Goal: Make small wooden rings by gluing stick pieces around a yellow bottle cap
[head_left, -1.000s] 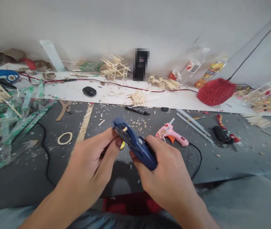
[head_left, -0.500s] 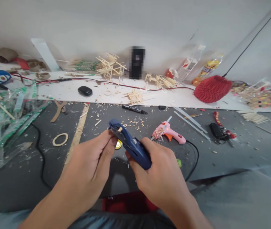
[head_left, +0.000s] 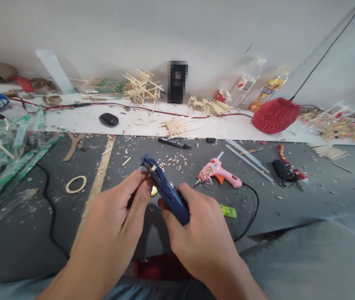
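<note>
My right hand (head_left: 200, 221) is wrapped around a pair of blue-handled shears (head_left: 172, 198), whose jaws point up and to the left. Between the jaws shows the pale end of a small wooden stick (head_left: 154, 168). My left hand (head_left: 122, 200) is closed in a pinch at the jaws, and the stick runs toward its fingertips; most of the stick is hidden. Behind the shears, cut wooden bits (head_left: 177, 161) lie scattered on the grey table (head_left: 102, 229). A round yellow item (head_left: 154, 191) is partly covered by the shears.
To the right lie a pink glue gun (head_left: 217, 171) with a black cord, a green item (head_left: 228, 211), clear glue sticks (head_left: 252, 156) and keys (head_left: 285, 171). A marker (head_left: 175, 143) and wooden ring (head_left: 76, 184) lie farther back and left. Plastic wrappers (head_left: 18, 166) cover the left side.
My right hand and the shears have shifted left and turned slightly more upright, uncovering more of the green item. The left hand keeps its pinch. The view has moved slightly.
</note>
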Action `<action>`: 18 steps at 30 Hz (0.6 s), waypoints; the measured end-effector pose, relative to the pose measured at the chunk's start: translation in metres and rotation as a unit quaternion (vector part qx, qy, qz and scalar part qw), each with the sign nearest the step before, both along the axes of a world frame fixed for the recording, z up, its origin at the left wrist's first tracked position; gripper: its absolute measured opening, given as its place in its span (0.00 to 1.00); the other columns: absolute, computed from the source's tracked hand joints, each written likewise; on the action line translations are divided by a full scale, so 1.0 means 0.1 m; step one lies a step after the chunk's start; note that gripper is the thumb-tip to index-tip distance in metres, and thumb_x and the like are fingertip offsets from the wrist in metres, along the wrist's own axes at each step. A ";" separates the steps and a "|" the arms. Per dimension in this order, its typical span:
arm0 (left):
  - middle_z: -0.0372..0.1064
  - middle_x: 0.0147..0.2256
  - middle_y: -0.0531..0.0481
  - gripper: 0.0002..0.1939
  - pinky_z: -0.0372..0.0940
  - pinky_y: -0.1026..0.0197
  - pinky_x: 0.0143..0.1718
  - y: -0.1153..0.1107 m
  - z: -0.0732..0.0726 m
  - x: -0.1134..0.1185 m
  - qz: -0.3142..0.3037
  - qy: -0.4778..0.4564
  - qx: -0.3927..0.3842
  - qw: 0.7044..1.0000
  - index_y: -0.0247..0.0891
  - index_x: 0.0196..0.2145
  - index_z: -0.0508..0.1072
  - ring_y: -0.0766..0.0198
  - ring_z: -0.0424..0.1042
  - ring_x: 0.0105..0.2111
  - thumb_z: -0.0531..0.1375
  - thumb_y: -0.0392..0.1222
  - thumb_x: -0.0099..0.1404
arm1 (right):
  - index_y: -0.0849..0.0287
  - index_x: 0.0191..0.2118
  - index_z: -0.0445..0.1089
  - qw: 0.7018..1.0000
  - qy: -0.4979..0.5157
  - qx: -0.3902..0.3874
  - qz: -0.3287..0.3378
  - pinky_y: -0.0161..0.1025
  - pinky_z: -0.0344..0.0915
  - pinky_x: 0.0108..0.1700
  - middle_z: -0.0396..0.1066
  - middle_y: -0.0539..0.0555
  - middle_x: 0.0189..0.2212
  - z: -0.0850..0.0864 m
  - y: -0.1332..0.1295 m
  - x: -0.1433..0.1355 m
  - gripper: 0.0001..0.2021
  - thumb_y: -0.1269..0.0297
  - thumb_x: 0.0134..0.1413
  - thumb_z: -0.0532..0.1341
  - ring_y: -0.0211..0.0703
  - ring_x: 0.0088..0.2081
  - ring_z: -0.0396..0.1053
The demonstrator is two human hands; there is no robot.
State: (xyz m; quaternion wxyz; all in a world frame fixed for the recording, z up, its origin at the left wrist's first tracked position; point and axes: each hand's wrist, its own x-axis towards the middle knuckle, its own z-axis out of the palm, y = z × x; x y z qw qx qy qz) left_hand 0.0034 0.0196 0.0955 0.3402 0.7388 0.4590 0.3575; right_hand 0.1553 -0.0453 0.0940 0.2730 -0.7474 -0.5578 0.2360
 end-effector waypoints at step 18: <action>0.65 0.26 0.60 0.06 0.67 0.62 0.20 0.00 -0.13 -0.02 -0.030 -0.164 -0.169 0.971 0.53 0.48 0.69 0.62 0.66 0.20 0.58 0.49 0.74 | 0.52 0.33 0.68 0.987 -0.154 -0.051 0.017 0.43 0.46 0.29 0.80 0.53 0.32 -0.09 0.06 0.04 0.05 0.66 0.50 0.65 0.53 0.31 0.76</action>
